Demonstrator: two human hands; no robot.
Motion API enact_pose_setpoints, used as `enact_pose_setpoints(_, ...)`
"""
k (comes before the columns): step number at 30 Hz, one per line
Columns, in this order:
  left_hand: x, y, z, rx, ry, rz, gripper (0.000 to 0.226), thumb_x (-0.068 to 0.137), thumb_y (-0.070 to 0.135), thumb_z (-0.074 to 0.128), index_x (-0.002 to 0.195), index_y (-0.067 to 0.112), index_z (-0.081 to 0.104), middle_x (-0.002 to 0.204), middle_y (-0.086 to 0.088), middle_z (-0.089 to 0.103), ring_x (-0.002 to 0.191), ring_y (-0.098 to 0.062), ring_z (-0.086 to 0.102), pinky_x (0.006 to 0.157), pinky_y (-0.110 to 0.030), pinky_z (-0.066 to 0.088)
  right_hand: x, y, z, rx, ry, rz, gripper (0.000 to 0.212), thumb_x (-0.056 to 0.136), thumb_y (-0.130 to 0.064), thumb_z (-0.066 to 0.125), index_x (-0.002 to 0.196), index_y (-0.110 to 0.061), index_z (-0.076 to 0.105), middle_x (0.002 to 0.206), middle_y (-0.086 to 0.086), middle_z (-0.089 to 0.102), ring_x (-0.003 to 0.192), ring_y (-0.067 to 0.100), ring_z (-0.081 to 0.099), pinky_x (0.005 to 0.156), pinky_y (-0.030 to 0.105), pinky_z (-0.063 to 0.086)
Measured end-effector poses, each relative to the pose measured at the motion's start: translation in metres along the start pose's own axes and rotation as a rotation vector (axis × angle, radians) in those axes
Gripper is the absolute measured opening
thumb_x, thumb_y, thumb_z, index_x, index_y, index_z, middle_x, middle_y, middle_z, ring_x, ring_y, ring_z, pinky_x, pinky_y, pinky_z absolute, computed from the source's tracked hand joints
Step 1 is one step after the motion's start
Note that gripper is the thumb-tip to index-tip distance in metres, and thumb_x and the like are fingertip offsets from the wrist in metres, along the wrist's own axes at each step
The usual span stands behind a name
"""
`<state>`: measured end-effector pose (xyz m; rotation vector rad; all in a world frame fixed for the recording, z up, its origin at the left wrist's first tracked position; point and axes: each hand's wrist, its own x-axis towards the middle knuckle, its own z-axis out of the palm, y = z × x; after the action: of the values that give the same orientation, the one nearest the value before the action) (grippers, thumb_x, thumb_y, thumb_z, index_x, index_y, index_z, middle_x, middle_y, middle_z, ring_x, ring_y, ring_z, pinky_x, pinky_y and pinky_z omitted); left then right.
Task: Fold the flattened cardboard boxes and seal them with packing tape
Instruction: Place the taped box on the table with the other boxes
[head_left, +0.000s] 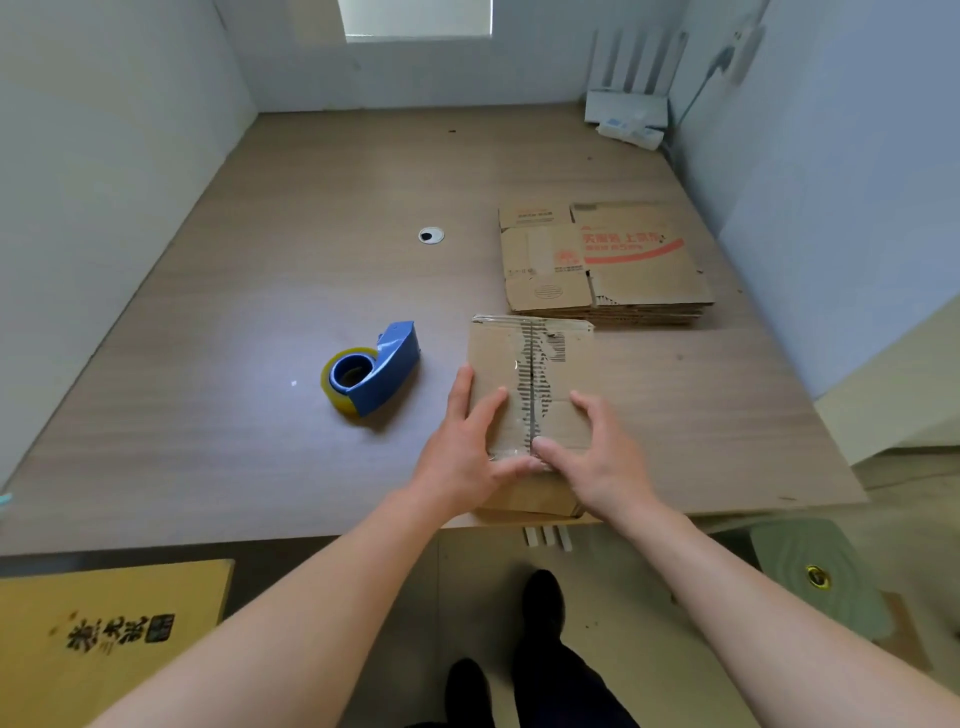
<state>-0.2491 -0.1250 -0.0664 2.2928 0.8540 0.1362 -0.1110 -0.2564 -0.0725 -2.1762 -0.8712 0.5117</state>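
A folded brown cardboard box (535, 364) stands at the table's near edge, with clear tape along its torn centre seam. My left hand (462, 447) lies on the box's left side, fingers straight on top, thumb pressing the tape at the near end. My right hand (597, 452) rests on the right side, fingers spread, thumb pressing the seam next to the left thumb. A blue tape dispenser (376, 369) with a clear tape roll lies on the table left of the box. A stack of flattened boxes (602, 260) lies behind the box, to the right.
The wooden table (260, 312) has a round cable hole (431, 235) in its middle. White items (626, 117) sit in the far right corner. White walls close three sides. A yellow box (104, 639) stands on the floor left; a green stool (815, 571) right.
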Motion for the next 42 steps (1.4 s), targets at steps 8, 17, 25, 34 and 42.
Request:
enact_pose_setpoints(8,-0.004,0.009,0.005,-0.597,0.111,-0.38,0.058,0.094,0.046,0.059,0.144,0.027,0.037,0.142,0.007,0.051,0.123,-0.012,0.052,0.104,-0.032,0.042,-0.01,0.015,-0.007,0.441,-0.138,0.247,0.072,0.091,-0.067,0.032,0.147,-0.023,0.042,0.132,-0.01,0.06,0.134,0.017,0.049,0.097,0.011,0.042)
enact_pose_setpoints(17,0.024,0.018,-0.063,-0.887,0.043,-0.105,0.056,0.074,-0.021,0.054,0.119,0.013,0.057,0.118,-0.003,0.066,0.125,-0.023,0.055,0.102,-0.048,0.047,0.029,-0.009,-0.066,1.016,-0.068,0.295,0.098,0.09,-0.081,0.014,0.136,-0.005,0.055,0.134,0.028,0.055,0.13,0.043,0.049,0.113,0.058,0.03)
enact_pose_setpoints(25,0.013,0.015,-0.041,-0.897,-0.207,-0.402,0.067,0.08,0.071,0.052,0.132,0.03,0.056,0.137,0.004,0.056,0.132,-0.024,0.047,0.108,-0.059,0.038,0.015,-0.003,-0.044,0.875,-0.102,0.292,0.087,0.065,-0.094,0.047,0.129,-0.036,0.058,0.124,-0.001,0.065,0.121,0.023,0.054,0.096,0.042,0.041)
enact_pose_setpoints(34,0.011,0.033,-0.024,-0.911,0.073,-0.134,0.088,0.066,0.061,0.074,0.14,0.027,0.039,0.134,0.005,0.058,0.125,-0.017,0.056,0.102,-0.051,0.049,0.032,-0.015,-0.04,0.788,0.09,0.235,0.063,0.082,-0.073,0.052,0.125,-0.026,0.059,0.118,0.002,0.064,0.113,0.024,0.059,0.089,0.043,0.051)
enact_pose_setpoints(42,0.03,0.026,-0.054,-0.62,-0.037,-0.113,0.101,0.07,0.06,0.069,0.154,0.033,0.02,0.16,0.014,0.022,0.147,-0.008,0.022,0.12,-0.044,0.026,0.075,-0.007,-0.05,0.567,0.066,0.546,0.064,0.091,-0.049,0.063,0.14,-0.012,0.043,0.131,0.013,0.058,0.115,0.031,0.058,0.088,0.049,0.052)
